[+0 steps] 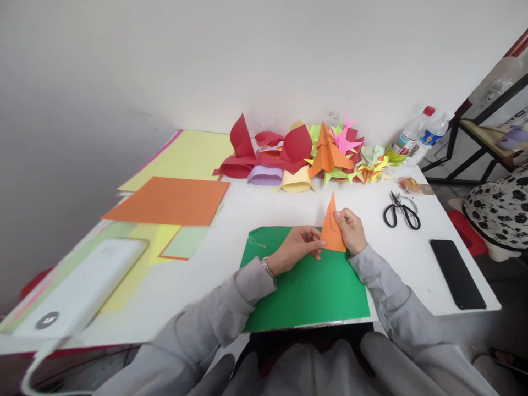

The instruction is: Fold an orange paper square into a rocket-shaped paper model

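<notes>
A folded orange paper triangle stands point-up above a green sheet on the white table. My left hand pinches its lower left edge with closed fingers. My right hand grips its right side, fingers curled round the paper. Both sleeves are grey.
A heap of folded coloured paper shapes lies at the back. An orange sheet and yellow sheets lie left. Black scissors, a black phone and two bottles are right. A white device sits near left.
</notes>
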Action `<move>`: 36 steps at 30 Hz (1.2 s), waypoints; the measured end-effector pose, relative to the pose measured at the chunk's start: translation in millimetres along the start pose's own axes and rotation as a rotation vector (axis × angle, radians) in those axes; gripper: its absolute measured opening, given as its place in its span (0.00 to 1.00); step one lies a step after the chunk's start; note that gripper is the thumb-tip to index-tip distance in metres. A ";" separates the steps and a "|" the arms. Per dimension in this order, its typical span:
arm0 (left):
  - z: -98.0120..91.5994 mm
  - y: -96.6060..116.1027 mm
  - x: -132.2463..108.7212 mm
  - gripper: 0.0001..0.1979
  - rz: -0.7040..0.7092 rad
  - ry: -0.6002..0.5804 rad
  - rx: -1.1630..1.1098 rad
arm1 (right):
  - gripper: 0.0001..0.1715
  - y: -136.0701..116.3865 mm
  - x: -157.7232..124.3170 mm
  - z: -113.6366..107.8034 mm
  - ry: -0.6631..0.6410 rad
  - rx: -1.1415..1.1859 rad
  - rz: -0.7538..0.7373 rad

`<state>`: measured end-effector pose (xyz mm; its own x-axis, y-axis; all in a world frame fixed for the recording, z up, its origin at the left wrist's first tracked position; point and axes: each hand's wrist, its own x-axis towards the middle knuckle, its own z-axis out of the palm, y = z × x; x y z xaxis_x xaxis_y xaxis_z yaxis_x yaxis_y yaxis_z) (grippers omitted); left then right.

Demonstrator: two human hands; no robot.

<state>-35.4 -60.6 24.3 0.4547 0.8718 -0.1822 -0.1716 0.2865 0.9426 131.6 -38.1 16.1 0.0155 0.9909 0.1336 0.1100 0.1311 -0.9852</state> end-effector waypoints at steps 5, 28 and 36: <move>1.8 1.1 1.6 0.16 0.069 0.067 -0.021 | 0.25 0.5 -3.0 1.6 -0.040 -0.036 -0.022; -1.9 0.5 2.8 0.15 0.118 0.178 -0.026 | 0.26 -4.7 -16.4 11.6 -0.250 -0.129 -0.055; -3.5 -0.7 3.1 0.14 0.019 0.058 0.046 | 0.28 -5.4 -18.3 11.3 -0.317 -0.080 0.060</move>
<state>-36.9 -56.7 22.1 0.3997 0.8990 -0.1789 -0.1388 0.2523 0.9576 119.5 -56.7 17.8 -0.2841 0.9585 0.0234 0.1963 0.0820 -0.9771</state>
